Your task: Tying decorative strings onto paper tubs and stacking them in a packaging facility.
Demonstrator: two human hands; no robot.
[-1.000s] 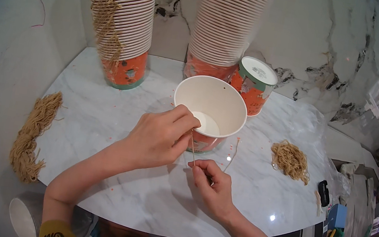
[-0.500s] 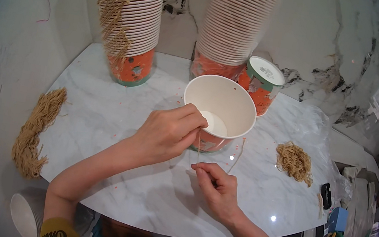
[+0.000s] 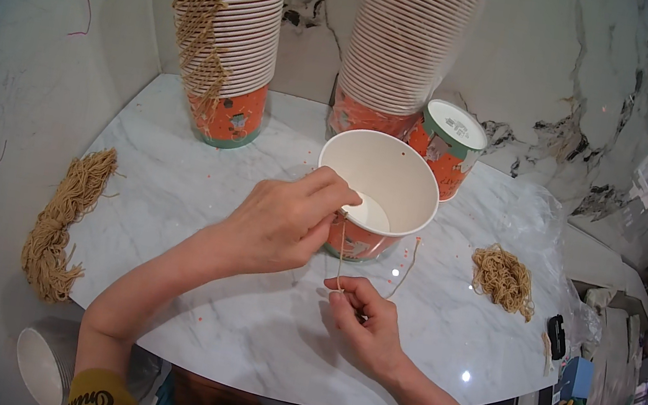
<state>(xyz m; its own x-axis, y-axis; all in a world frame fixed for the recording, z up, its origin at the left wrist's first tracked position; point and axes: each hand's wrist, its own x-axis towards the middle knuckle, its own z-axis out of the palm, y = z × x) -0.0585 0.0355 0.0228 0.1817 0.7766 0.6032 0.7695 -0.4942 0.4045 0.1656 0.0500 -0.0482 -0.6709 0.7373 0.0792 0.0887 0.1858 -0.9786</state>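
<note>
A white-lined paper bucket (image 3: 387, 177) with an orange printed outside stands upright on the table in front of me. A small dark spot, perhaps a hole, marks its far wall. At its near left rim my left hand (image 3: 279, 221) is closed, thumb and fingertips pinching a thin tan string (image 3: 342, 255) with the index finger over the rim. The string runs down the bucket's outside to my right hand (image 3: 369, 320), which pinches it below the rim, just above the table. A loose length of string curves up to the right of that hand. Where the string meets the bucket is hidden by my left fingers.
Tall stacks of paper buckets stand behind, the left stack (image 3: 239, 45) draped with tan strings, the right stack (image 3: 404, 46) in clear plastic. A lidded bucket (image 3: 446, 154) sits beside them. String bundles lie at left (image 3: 67, 221) and right (image 3: 504, 279). More buckets (image 3: 44, 366) are below the table's left.
My left fingers have shifted slightly upward at the bucket's rim, and a bit of string now shows beneath them. My right hand keeps its pinch almost in place.
</note>
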